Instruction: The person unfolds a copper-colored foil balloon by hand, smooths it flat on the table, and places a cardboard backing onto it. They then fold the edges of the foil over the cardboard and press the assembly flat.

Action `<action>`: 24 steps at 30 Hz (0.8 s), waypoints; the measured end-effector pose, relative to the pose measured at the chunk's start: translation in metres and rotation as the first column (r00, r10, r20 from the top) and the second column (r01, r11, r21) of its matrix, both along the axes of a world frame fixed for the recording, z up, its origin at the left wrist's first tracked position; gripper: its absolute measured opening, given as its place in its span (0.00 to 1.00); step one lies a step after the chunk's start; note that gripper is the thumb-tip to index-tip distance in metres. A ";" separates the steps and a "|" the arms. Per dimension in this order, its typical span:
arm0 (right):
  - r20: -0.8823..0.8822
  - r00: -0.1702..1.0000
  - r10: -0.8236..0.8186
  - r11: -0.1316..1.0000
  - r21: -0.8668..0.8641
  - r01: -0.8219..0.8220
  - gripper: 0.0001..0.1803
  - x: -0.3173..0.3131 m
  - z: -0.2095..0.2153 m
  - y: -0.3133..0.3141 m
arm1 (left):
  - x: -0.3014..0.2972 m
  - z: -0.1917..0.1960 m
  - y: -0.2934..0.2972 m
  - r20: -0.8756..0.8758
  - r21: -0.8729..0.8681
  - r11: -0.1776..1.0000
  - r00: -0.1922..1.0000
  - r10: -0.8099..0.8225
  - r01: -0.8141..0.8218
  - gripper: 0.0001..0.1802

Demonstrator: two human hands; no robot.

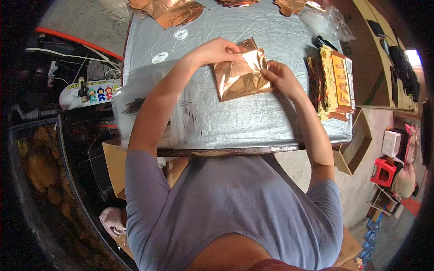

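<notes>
A folded piece of shiny copper-coloured foil (239, 77) lies over the silver-covered table, roughly square with creases across it. My left hand (219, 51) pinches its upper left edge, where a narrow flap of foil sticks up. At the right edge, my right hand (284, 80) grips the foil between thumb and fingers. Both hands are closed on the same piece. To the right of my right hand stands a stack of yellow and orange printed cards (332, 83). Clear plastic sleeves (181, 119) lie by my left forearm.
More copper foil (174, 13) lies along the table's far edge. Two coils of white string (181, 35) rest at the left of the silver table cover (244, 126). Crumpled clear plastic (327, 22) sits at the far right. A cardboard box (357, 142) stands below the right edge.
</notes>
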State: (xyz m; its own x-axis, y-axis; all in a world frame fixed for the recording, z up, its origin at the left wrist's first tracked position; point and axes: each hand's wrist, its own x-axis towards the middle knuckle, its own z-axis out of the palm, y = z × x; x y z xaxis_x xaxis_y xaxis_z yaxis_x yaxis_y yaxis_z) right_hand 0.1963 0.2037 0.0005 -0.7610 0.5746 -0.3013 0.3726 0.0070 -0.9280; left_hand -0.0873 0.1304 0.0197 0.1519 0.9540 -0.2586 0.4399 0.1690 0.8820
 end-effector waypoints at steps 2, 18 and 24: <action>-0.006 1.000 -0.004 1.000 -0.008 0.004 0.10 0.000 0.001 -0.001 | 0.006 0.010 0.003 -0.033 0.058 0.998 0.999 -0.005 0.007 0.25; 0.052 0.981 -0.184 0.978 0.109 0.178 0.26 0.042 0.043 0.014 | 0.057 0.078 -0.042 -0.488 0.523 0.792 0.873 -0.023 0.314 0.09; 0.082 0.989 -0.123 0.970 0.219 0.103 0.18 0.041 0.040 0.026 | 0.087 0.070 -0.133 -0.636 0.769 0.359 0.691 0.343 0.529 0.06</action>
